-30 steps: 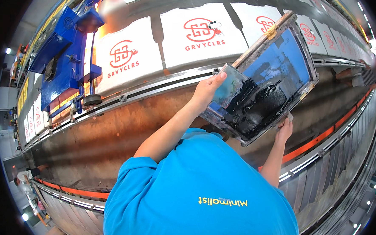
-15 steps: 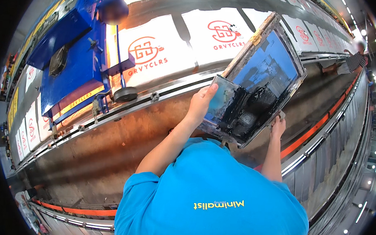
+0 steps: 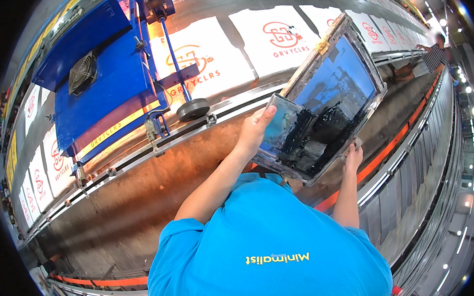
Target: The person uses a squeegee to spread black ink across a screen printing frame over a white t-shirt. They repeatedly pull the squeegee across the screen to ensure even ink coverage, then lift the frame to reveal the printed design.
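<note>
A screen-printing frame (image 3: 344,73) with blue mesh is held tilted in front of me, between both hands. Thick black ink (image 3: 324,126) covers the lower part of its mesh. My left hand (image 3: 255,130) is closed on the near left corner, thumb on top, over a flat greenish panel (image 3: 281,115) smeared with black. Whether that panel is a separate piece I cannot tell. My right hand (image 3: 353,157) grips the frame's right edge low down; its fingers are partly hidden behind the rim.
On the left, a blue machine (image 3: 98,82) with a round fan grille and black wheel (image 3: 193,110) stands over a long table with a metal rail (image 3: 228,111). White printed fabric pieces (image 3: 277,40) lie along it. Another table edges the aisle at right; a person in stripes (image 3: 434,55) stands far off.
My view has shifted along the table, so the blue machine appears further right and nearer. The frame stays in both hands at much the same tilt. The distant person appears further left.
</note>
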`<state>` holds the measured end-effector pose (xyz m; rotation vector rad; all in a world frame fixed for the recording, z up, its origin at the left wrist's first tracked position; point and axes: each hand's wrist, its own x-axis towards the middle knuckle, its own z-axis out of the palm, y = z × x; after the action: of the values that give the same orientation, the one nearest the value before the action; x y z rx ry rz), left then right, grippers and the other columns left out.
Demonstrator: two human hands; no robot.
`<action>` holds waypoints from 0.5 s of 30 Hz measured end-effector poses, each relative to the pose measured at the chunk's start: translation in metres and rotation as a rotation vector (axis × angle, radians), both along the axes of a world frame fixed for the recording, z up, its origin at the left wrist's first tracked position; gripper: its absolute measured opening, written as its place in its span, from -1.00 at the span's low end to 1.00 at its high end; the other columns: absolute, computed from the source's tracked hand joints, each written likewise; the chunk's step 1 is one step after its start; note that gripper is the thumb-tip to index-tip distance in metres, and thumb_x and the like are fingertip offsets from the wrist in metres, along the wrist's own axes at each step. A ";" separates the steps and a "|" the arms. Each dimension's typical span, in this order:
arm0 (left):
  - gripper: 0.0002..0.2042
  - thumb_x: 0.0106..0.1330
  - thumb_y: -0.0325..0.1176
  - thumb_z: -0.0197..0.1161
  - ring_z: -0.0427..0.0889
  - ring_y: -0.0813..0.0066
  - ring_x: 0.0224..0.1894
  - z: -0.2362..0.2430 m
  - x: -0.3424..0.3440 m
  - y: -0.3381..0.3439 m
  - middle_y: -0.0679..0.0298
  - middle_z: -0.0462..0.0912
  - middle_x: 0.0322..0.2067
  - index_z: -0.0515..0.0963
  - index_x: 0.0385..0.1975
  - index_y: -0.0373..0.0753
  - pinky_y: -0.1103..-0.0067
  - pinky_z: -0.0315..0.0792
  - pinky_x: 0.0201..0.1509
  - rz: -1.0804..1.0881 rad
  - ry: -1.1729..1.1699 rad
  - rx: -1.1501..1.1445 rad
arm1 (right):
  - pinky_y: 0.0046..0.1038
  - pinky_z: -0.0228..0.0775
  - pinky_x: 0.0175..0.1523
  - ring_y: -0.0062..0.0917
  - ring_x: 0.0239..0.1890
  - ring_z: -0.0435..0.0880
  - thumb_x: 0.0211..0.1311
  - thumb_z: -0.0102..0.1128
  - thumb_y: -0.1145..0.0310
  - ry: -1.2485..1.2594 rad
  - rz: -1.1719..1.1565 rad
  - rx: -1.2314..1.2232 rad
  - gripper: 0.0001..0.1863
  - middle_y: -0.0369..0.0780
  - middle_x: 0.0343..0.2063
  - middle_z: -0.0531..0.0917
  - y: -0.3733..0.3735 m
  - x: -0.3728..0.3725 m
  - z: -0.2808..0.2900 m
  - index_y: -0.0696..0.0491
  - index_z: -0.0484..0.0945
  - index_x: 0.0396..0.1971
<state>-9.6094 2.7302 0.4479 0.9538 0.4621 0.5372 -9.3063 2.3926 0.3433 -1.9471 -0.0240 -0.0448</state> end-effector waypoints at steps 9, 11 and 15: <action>-0.34 0.58 0.17 0.25 0.62 0.56 0.12 0.011 -0.025 0.005 0.23 0.72 0.11 0.60 0.30 -0.39 0.58 0.45 0.27 -0.052 -0.078 -0.034 | -0.52 0.48 -0.32 -0.65 -0.37 0.60 0.49 0.32 0.30 -0.040 -0.015 0.066 -0.60 -0.26 -0.20 0.68 -0.022 -0.020 0.000 0.18 0.60 0.19; -0.35 0.57 0.17 0.25 0.64 0.57 0.07 0.007 -0.036 0.012 0.25 0.74 0.07 0.61 0.28 -0.39 0.59 0.48 0.23 -0.049 -0.075 -0.041 | -0.56 0.46 -0.30 -0.68 -0.38 0.58 0.51 0.31 0.29 -0.056 -0.038 0.028 -0.64 -0.31 -0.26 0.67 -0.005 -0.032 -0.008 0.16 0.60 0.16; -0.38 0.56 0.17 0.28 0.67 0.60 -0.03 -0.006 -0.048 0.028 0.29 0.76 -0.03 0.65 0.20 -0.38 0.60 0.53 0.14 -0.063 -0.154 -0.061 | -0.51 0.55 -0.23 -0.57 -0.25 0.66 0.48 0.30 0.24 -0.116 -0.003 -0.114 -0.59 -0.22 -0.12 0.72 0.009 -0.038 -0.002 0.17 0.65 0.17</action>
<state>-9.6572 2.7579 0.4416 0.8591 0.3069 0.5325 -9.3439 2.4021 0.3415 -2.0566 -0.1020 -0.1616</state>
